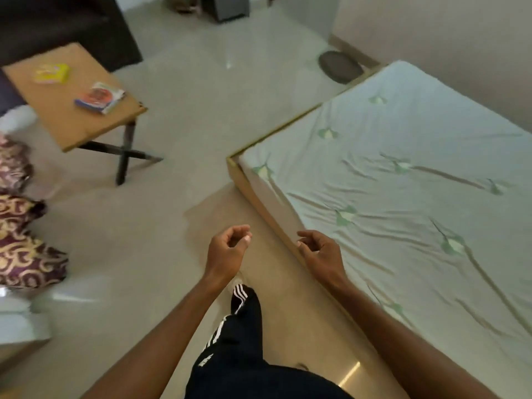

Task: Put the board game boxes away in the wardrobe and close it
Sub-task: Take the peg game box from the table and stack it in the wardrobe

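Two board game boxes lie on a low wooden table (66, 128) at the upper left: a yellow box (52, 72) toward the back and a flat box with a red and blue cover (99, 97) near the table's right edge. My left hand (227, 250) and my right hand (321, 249) hang in front of me over the floor, far from the table, fingers loosely curled, holding nothing. No wardrobe is in view.
A bed (403, 197) with a pale green sheet and wooden frame fills the right side. Purple and gold cushions (23, 249) lie at the left. A dark sofa (57, 24) stands behind the table. A dark round object (339, 66) sits on the floor by the wall.
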Demonstrator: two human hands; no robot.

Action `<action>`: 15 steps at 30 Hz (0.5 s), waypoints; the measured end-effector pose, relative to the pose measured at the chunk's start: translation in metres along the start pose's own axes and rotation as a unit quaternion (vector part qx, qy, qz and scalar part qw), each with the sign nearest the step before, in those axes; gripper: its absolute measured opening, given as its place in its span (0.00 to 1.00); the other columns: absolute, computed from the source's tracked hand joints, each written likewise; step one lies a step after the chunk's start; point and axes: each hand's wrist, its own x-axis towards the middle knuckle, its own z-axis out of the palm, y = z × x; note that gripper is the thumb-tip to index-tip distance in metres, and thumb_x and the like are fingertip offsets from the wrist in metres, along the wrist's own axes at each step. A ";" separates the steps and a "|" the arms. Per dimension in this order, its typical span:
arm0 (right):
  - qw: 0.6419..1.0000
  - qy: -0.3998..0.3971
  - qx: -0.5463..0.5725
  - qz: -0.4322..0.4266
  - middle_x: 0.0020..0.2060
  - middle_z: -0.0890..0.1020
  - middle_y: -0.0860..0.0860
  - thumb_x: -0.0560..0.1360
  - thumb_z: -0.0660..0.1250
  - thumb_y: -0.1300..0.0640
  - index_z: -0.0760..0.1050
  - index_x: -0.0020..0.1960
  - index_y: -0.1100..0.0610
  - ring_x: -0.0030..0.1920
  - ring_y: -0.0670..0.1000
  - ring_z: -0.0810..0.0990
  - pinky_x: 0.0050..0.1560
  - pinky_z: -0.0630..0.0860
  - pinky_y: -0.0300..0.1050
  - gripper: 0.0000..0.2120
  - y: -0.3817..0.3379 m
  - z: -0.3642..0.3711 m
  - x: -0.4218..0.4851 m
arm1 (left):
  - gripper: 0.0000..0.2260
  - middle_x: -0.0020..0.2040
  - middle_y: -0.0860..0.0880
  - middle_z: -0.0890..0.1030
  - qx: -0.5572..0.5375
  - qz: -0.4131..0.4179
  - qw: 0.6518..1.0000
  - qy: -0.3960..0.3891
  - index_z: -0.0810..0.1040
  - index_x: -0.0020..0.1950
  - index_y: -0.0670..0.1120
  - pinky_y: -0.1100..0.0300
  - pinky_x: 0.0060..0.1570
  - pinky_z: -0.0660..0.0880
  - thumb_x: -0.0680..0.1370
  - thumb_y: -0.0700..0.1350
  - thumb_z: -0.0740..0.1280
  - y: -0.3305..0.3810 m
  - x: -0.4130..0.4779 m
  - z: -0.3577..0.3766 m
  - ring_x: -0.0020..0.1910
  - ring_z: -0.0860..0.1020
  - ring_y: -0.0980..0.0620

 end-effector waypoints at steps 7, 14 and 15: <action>0.995 -0.069 -0.023 -0.067 0.43 0.82 0.42 0.74 0.69 0.54 0.79 0.57 0.49 0.44 0.38 0.80 0.42 0.76 0.30 0.12 -0.125 0.107 0.170 | 0.08 0.46 0.50 0.86 -0.023 -0.029 0.995 0.090 0.83 0.50 0.50 0.50 0.56 0.80 0.76 0.39 0.70 0.022 0.158 -0.121 0.47 0.83 0.52; 0.986 -0.135 -0.021 -0.099 0.43 0.83 0.45 0.75 0.69 0.57 0.80 0.56 0.50 0.43 0.37 0.80 0.40 0.73 0.25 0.10 -0.241 0.209 0.315 | 0.09 0.45 0.48 0.86 -0.054 -0.033 0.984 0.165 0.82 0.49 0.53 0.50 0.55 0.80 0.75 0.39 0.70 0.059 0.305 -0.226 0.48 0.83 0.49; 0.984 -0.144 -0.018 -0.099 0.43 0.83 0.45 0.75 0.69 0.57 0.80 0.56 0.50 0.42 0.36 0.80 0.40 0.73 0.25 0.10 -0.254 0.224 0.336 | 0.09 0.45 0.49 0.86 -0.054 -0.036 0.983 0.173 0.82 0.49 0.53 0.50 0.55 0.80 0.75 0.39 0.70 0.062 0.327 -0.238 0.48 0.83 0.49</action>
